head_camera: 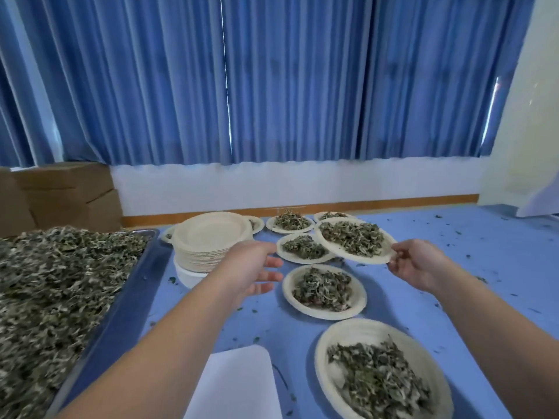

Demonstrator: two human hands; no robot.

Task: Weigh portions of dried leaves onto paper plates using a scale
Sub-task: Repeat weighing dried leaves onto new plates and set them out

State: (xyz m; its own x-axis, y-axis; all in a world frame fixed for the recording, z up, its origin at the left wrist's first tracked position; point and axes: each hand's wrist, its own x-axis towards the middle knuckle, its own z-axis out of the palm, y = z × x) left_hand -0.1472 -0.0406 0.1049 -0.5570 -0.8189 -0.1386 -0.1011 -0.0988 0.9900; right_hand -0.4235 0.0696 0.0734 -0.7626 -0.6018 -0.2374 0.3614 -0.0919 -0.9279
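Head view: our R hand [420,264] pinches the near-R rim of a filled paper plate [355,240]; the fingers curl round the edge. The plate is off the blue table [453,282], tilted, and its far-L edge overlaps a 2nd filled plate [304,247] lying below it. So the load sits up and to the L of the R fingers and hangs from 1 rim point.

Our L hand [251,267] is empty, fingers spread and relaxed. It sits between the held plate and the stack of empty plates [208,237], and is the hand nearer that stack.

The bulk dried leaves [60,282] fill a tray [133,282] at far L. At least 5 other filled plates rest on the table. A white slab [236,382] at the bottom edge may be the scale; we can't tell.

Our guess: next comes setting the plate down, prob. on bare cloth to the R. It needs levelling 1st, or leaves slide off the low edge.
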